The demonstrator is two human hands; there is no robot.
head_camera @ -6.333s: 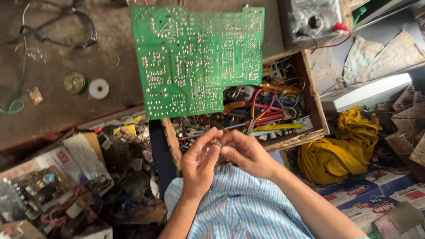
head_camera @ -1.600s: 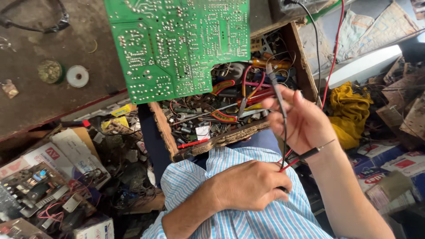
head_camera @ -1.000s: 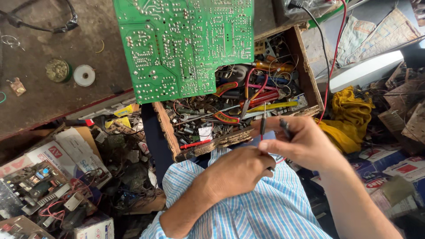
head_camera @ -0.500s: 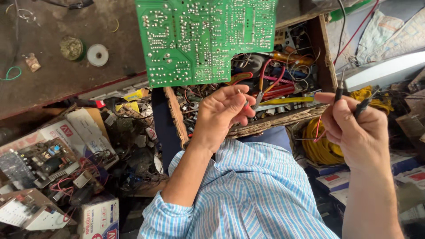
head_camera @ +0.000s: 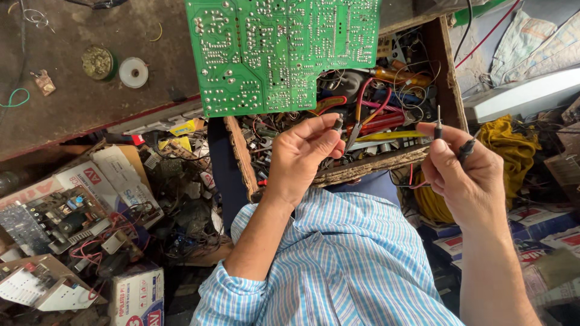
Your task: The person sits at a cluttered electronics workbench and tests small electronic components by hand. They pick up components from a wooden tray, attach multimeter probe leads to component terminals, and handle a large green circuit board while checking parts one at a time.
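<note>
Head view, looking down over my lap. My right hand [head_camera: 468, 175] is closed on two slim black meter probes [head_camera: 465, 148]; one is pinched between thumb and forefinger with its metal tip standing nearly upright, the other lies tucked under the fingers, pointing up and right. My left hand [head_camera: 305, 154] is curled, thumb and forefinger pressed together on a small dark object [head_camera: 338, 124] at the fingertips; too small for me to tell what it is.

Key relation: the green circuit board [head_camera: 284, 51] lies up and left of the probes, solder side facing me, propped over the edge of the workbench [head_camera: 90, 115] and the open wooden drawer [head_camera: 362, 166]. Its long axis runs left to right. The left hand sits nearer to it, just below its lower edge; the right is well apart, off the drawer's right corner.

Board: bright green, dense silver solder points, stepped lower-right outline. The drawer under it is packed with wires and red-handled tools.
</note>
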